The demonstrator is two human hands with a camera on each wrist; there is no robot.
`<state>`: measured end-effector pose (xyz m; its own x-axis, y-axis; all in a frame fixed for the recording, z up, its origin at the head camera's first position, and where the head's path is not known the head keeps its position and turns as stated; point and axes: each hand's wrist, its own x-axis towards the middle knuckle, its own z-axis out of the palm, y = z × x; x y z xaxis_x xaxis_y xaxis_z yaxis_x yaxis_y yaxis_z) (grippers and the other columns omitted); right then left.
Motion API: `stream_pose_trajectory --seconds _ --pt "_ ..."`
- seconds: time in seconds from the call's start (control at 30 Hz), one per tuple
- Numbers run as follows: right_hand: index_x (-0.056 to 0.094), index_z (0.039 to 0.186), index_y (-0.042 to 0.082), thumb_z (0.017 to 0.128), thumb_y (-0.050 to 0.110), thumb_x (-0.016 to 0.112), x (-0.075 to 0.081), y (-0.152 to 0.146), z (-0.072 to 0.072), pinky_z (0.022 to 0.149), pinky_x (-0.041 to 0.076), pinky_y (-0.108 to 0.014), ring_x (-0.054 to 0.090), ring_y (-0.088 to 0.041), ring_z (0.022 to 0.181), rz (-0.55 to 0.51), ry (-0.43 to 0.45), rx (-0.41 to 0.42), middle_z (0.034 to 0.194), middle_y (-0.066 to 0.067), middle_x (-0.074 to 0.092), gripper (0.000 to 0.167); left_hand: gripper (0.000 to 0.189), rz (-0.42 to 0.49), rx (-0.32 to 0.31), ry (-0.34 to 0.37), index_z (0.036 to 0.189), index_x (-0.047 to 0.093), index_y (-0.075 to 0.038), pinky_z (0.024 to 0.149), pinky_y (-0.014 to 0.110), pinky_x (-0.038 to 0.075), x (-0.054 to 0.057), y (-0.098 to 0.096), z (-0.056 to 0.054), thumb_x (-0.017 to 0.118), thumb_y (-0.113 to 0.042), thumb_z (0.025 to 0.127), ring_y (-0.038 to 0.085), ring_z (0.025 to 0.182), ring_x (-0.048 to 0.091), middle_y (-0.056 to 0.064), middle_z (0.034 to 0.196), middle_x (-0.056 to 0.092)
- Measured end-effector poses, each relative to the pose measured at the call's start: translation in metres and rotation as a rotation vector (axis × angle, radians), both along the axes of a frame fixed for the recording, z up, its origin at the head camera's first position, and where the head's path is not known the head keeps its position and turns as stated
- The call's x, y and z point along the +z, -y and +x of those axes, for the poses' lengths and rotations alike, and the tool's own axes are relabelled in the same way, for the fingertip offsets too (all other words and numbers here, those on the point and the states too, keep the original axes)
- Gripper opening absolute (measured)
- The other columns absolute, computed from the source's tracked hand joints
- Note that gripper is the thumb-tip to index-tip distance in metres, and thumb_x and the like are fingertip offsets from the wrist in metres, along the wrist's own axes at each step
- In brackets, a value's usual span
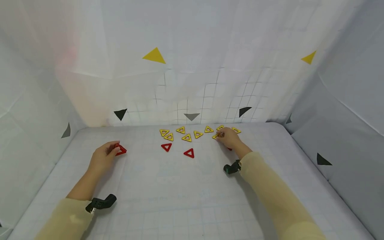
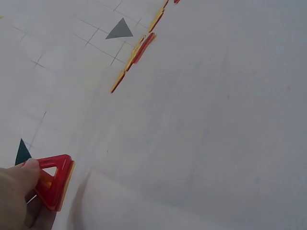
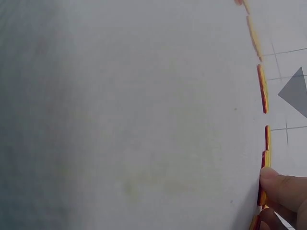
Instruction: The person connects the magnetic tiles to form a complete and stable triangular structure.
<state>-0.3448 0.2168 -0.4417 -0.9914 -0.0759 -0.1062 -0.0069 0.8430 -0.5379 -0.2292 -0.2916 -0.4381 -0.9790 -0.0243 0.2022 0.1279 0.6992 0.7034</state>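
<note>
Sleeves [image 1: 274, 188] foremost, left hand [image 1: 102, 159] grips red triangle [image 2: 59, 179], right hand [image 1: 231, 138] pinches yellow triangle [image 1: 215, 136]: light edge holds work best!

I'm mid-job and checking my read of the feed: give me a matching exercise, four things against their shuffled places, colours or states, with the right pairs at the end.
Column one:
1. Left hand
2. Light grey triangle
3. Right hand
4. Right sleeve

Column two:
A. Pinching a yellow triangle
B. Pale yellow in colour
C. Pinching a red triangle
D. On the back wall

Right pairs: 1-C, 2-D, 3-A, 4-B.
</note>
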Motion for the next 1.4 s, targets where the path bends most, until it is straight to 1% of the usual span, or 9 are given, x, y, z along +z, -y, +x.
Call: stream_pose_trajectory --seconds 0.23,0.53,0.7,0.9,1.0,1.1,1.2,1.3,1.4 --pt "0.065 0.131 0.009 0.095 0.02 0.07 0.001 0.0 0.001 0.092 0.044 -0.044 0.053 -0.028 0.105 0.006 -0.002 0.011 0.118 -0.013 0.06 0.038 0.042 -0.006 0.008 0.042 0.14 0.053 0.002 0.105 0.061 0.037 -0.004 0.014 -0.009 0.054 -0.022 0.105 0.046 0.128 0.047 0.03 0.134 0.055" --pt "0.066 0.129 0.008 0.095 0.019 0.071 0.0 0.0 0.001 0.092 0.044 -0.044 0.054 -0.028 0.105 0.011 0.0 0.007 0.117 -0.013 0.061 0.036 0.04 -0.027 -0.04 0.045 0.139 0.053 0.004 0.105 0.061 0.037 -0.01 0.025 -0.014 0.054 -0.016 0.104 0.048 0.128 0.048 0.031 0.133 0.056" --pt "0.066 0.129 0.008 0.095 0.019 0.071 0.001 0.001 0.002 0.092 0.044 -0.044 0.054 -0.028 0.104 0.019 -0.002 0.009 0.117 -0.013 0.061 0.036 0.042 -0.026 -0.054 0.056 0.141 0.051 0.003 0.106 0.061 0.036 -0.011 0.028 -0.014 0.053 -0.018 0.105 0.048 0.13 0.045 0.031 0.134 0.054" --pt "0.066 0.129 0.007 0.096 0.02 0.07 0.001 0.001 0.003 0.093 0.044 -0.044 0.053 -0.028 0.105 0.02 -0.012 0.019 0.118 -0.013 0.06 0.036 0.044 -0.026 -0.059 0.085 0.143 0.048 0.003 0.106 0.062 0.034 -0.007 0.028 -0.011 0.053 -0.019 0.105 0.05 0.133 0.041 0.032 0.138 0.05" --pt "0.065 0.129 0.007 0.096 0.02 0.069 0.002 0.002 0.003 0.094 0.044 -0.044 0.053 -0.028 0.105 0.026 -0.015 0.036 0.117 -0.012 0.059 0.036 0.044 -0.019 -0.058 0.084 0.144 0.047 0.003 0.106 0.062 0.035 -0.004 0.028 -0.009 0.052 -0.018 0.105 0.05 0.133 0.041 0.032 0.14 0.049" --pt "0.066 0.128 0.006 0.096 0.02 0.069 0.002 0.003 0.003 0.092 0.043 -0.043 0.052 -0.027 0.103 0.044 -0.021 0.062 0.115 -0.012 0.059 0.035 0.044 -0.008 -0.045 0.069 0.144 0.047 0.004 0.105 0.061 0.037 -0.002 0.028 -0.008 0.052 -0.019 0.106 0.05 0.133 0.043 0.032 0.14 0.049" --pt "0.066 0.128 0.006 0.096 0.02 0.069 0.002 0.003 0.004 0.09 0.043 -0.043 0.051 -0.027 0.101 0.056 -0.029 0.083 0.113 -0.011 0.059 0.035 0.045 -0.017 -0.022 0.046 0.143 0.05 0.001 0.104 0.062 0.038 0.001 0.025 -0.008 0.053 -0.023 0.105 0.051 0.132 0.044 0.031 0.142 0.049" --pt "0.066 0.129 0.006 0.096 0.021 0.069 0.004 0.003 0.006 0.093 0.044 -0.044 0.052 -0.028 0.106 0.048 -0.027 0.086 0.116 -0.012 0.059 0.037 0.044 -0.029 -0.015 0.012 0.141 0.052 0.0 0.103 0.063 0.038 0.005 0.017 -0.007 0.055 -0.024 0.104 0.052 0.131 0.044 0.03 0.143 0.048" --pt "0.065 0.131 0.006 0.096 0.022 0.069 0.006 0.004 0.009 0.098 0.044 -0.046 0.054 -0.03 0.113 0.025 -0.018 0.081 0.123 -0.013 0.059 0.039 0.04 -0.035 -0.021 -0.033 0.139 0.055 -0.001 0.103 0.065 0.037 0.009 0.006 -0.005 0.059 -0.018 0.103 0.052 0.131 0.043 0.029 0.143 0.049"
